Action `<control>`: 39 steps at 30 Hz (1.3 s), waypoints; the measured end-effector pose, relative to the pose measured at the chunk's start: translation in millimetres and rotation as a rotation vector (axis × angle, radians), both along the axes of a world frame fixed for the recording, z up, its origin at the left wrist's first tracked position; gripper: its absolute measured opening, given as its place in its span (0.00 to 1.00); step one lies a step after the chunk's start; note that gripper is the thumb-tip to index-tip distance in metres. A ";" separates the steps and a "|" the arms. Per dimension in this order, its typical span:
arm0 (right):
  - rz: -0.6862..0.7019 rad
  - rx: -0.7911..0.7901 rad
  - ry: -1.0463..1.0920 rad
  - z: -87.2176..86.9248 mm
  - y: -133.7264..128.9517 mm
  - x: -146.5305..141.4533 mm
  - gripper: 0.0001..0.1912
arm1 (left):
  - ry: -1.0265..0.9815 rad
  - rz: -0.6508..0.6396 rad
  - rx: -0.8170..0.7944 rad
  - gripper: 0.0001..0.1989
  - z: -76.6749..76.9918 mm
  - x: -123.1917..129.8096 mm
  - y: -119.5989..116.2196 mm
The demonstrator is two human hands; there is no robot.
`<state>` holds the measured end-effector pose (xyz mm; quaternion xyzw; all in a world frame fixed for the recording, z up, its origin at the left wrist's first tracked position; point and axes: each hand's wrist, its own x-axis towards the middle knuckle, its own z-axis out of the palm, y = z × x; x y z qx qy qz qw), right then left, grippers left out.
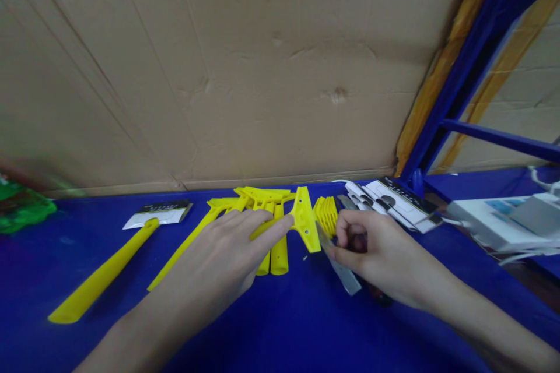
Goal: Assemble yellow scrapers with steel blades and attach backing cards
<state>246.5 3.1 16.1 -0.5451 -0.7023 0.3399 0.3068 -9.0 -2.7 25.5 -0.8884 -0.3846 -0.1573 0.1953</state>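
Observation:
My left hand (227,245) is closed around the handle of a yellow plastic scraper (306,221), whose wide head with small holes points right. Between the thumb and fingers of my right hand (376,245) is a flat metal blade (343,274), slanting just beside the scraper head. Behind my left hand lies a pile of yellow scraper handles (279,250). Small yellow plastic pieces (326,215) stand stacked in a row between the scraper and my right hand. A dark object, mostly hidden, lies under my right hand.
A yellow scraper (105,274) with a black-and-white card (160,213) lies at left on the blue table (280,326). More cards (396,204) lie at right, near a white device with cables (503,221). Cardboard (280,70) and a blue frame (464,76) stand behind.

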 end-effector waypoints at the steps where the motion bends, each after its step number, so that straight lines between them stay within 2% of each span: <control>1: -0.004 -0.007 0.080 1.0 1.5 2.5 0.12 | -0.003 0.002 0.001 0.28 0.0 0.5 0.3; 3: -0.027 -0.023 0.256 2.5 5.3 7.1 0.13 | 0.021 -0.034 0.007 0.28 0.2 1.7 1.9; 6: -0.101 -0.058 0.482 3.7 10.4 11.9 0.19 | 0.087 -0.093 -0.009 0.30 0.3 4.4 4.1; 9: -0.148 -0.119 0.605 4.2 11.6 13.7 0.23 | 0.092 -0.120 -0.002 0.28 -0.6 8.0 3.0; 12: -0.146 -0.191 0.684 3.7 9.8 12.4 0.20 | 0.078 -0.154 0.001 0.27 -3.3 10.4 0.6; 18: -0.113 -0.271 0.599 0.2 7.4 2.9 0.19 | 0.054 -0.205 0.025 0.27 -9.3 12.1 0.7; 23: -0.097 -0.254 0.582 -3.7 8.0 1.2 0.19 | 0.041 -0.210 0.074 0.27 -13.2 12.6 -0.7; 28: -0.052 -0.193 0.596 -4.9 6.8 4.1 0.28 | 0.048 -0.199 0.062 0.31 -18.4 10.6 0.1; 34: -0.062 -0.184 0.546 -7.3 7.0 7.4 0.33 | 0.112 -0.184 0.044 0.36 -17.7 11.8 -2.1; 39: -0.088 -0.209 0.557 -5.6 9.9 7.8 0.28 | 0.105 -0.211 0.079 0.32 -14.6 12.4 -4.3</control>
